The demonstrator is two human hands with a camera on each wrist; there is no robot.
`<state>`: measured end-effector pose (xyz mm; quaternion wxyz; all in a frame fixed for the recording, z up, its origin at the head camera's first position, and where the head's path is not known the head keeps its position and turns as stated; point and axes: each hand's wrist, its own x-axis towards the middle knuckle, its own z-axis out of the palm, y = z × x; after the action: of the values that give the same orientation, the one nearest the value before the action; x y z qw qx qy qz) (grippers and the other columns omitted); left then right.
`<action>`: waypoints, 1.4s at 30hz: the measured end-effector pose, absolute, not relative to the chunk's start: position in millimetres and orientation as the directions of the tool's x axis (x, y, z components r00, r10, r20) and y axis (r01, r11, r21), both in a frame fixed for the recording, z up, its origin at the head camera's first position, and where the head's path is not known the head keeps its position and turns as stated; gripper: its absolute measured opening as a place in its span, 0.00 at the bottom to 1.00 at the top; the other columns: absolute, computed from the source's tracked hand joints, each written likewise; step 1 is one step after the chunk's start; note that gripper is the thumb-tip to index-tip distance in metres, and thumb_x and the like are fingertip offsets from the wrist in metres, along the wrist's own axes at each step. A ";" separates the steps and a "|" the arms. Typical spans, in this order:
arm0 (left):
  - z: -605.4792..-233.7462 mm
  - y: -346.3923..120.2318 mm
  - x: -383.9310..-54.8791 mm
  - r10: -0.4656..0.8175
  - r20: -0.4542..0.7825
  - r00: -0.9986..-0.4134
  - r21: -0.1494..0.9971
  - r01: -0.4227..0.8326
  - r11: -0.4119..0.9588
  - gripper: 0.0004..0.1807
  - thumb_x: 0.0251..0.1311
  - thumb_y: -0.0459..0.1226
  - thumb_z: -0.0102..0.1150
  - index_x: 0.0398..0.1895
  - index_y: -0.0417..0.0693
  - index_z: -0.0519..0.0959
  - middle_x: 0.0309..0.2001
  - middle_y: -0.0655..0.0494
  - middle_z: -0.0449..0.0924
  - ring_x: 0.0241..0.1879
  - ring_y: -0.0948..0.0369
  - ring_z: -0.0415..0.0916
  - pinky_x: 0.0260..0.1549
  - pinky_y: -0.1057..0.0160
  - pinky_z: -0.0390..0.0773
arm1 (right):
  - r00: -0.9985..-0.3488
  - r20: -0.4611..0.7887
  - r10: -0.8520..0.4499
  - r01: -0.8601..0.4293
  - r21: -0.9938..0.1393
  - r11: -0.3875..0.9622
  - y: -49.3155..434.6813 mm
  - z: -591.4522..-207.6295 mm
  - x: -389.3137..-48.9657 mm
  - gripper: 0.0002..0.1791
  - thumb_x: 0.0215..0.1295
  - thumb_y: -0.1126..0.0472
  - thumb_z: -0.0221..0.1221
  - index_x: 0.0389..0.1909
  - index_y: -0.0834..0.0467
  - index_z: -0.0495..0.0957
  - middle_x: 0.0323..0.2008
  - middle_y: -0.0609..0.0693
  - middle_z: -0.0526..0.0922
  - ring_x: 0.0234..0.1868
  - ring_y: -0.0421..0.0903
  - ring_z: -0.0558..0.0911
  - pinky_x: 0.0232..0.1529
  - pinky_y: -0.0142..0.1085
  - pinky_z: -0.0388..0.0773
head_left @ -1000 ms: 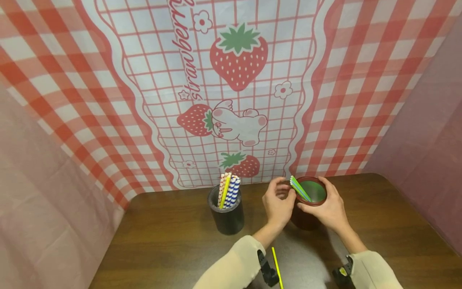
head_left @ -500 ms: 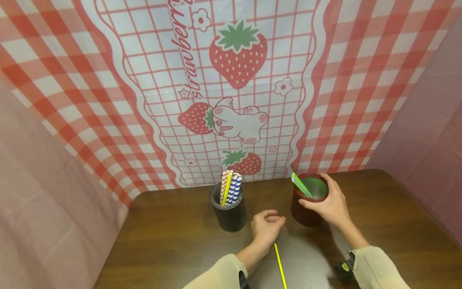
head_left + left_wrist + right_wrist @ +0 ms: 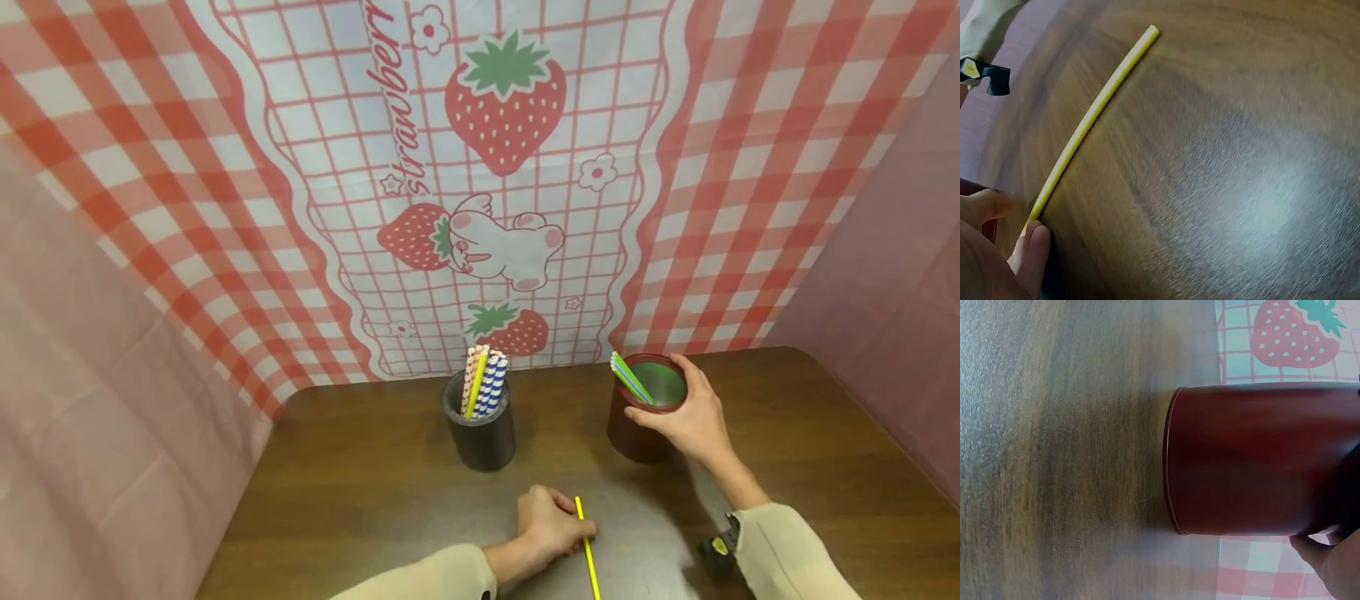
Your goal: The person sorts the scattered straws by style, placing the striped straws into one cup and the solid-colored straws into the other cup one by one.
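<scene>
A yellow straw [image 3: 591, 567] lies on the wooden table near its front. My left hand [image 3: 550, 523] is low over it, thumb and fingers on either side of the straw. In the left wrist view the fingertips [image 3: 1036, 240] touch the straw's near end, while the thumb stands a little apart from it. With thumb and fingers spread around the rim, my right hand [image 3: 693, 412] grips a dark red cup [image 3: 637, 437]. Green and blue straws [image 3: 630, 379] lean inside that cup. The cup's base rests on the table in the right wrist view.
A black cup [image 3: 483, 442] stands left of the red one, holding blue-striped, red-patterned and yellow straws [image 3: 483, 383]. The wooden table [image 3: 360, 467] reaches back to a strawberry-print cloth [image 3: 506, 108]. Pink cloth [image 3: 112, 375] hangs at the sides.
My left hand has left the straws at the red cup and come down and nearer, to the yellow straw on the table. The right hand stays on the red cup.
</scene>
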<state>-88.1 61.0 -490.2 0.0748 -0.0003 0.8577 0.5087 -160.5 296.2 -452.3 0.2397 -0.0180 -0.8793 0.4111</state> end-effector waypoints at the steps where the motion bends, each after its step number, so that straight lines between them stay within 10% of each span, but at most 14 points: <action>1: -490.9 60.4 -88.6 0.084 -0.104 -0.991 0.849 -0.044 0.526 0.15 0.28 0.31 0.77 0.15 0.49 0.76 0.06 0.65 0.70 0.05 0.72 0.65 0.07 0.71 0.69 | -0.884 0.406 0.230 -0.165 -0.733 0.660 296.2 -453.1 -160.4 0.57 0.33 0.53 0.79 0.68 0.59 0.61 0.58 0.67 0.69 0.52 0.65 0.71 0.45 0.59 0.68; 17: -489.1 63.6 -103.3 0.112 -0.019 -0.993 0.704 0.066 0.707 0.16 0.24 0.36 0.80 0.06 0.55 0.77 0.06 0.69 0.69 0.10 0.70 0.65 0.16 0.71 0.70 | -0.878 0.416 0.235 -0.171 -0.733 0.658 298.6 -450.1 -163.6 0.57 0.33 0.53 0.79 0.68 0.59 0.61 0.58 0.67 0.69 0.52 0.65 0.71 0.46 0.58 0.67; 27: -473.0 66.5 -113.2 0.074 -0.163 -0.984 0.903 -0.119 0.412 0.13 0.35 0.25 0.73 0.18 0.46 0.77 0.09 0.60 0.74 0.05 0.68 0.69 0.08 0.65 0.74 | -0.886 0.401 0.230 -0.164 -0.738 0.654 297.1 -453.2 -160.7 0.58 0.33 0.53 0.79 0.68 0.59 0.61 0.57 0.67 0.69 0.52 0.65 0.71 0.46 0.58 0.68; 42: -401.4 78.5 -167.8 0.054 -0.019 -0.998 0.980 -0.008 0.200 0.11 0.42 0.28 0.69 0.30 0.47 0.79 0.16 0.57 0.81 0.18 0.51 0.82 0.16 0.62 0.79 | -0.888 0.399 0.230 -0.157 -0.732 0.662 297.5 -453.4 -159.6 0.58 0.33 0.52 0.79 0.68 0.60 0.60 0.57 0.66 0.69 0.51 0.64 0.72 0.45 0.57 0.69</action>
<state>-167.8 78.5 -401.4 0.0243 0.0149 0.7743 0.6322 -159.6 297.5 -453.4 0.2361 -0.0207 -0.8806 0.4103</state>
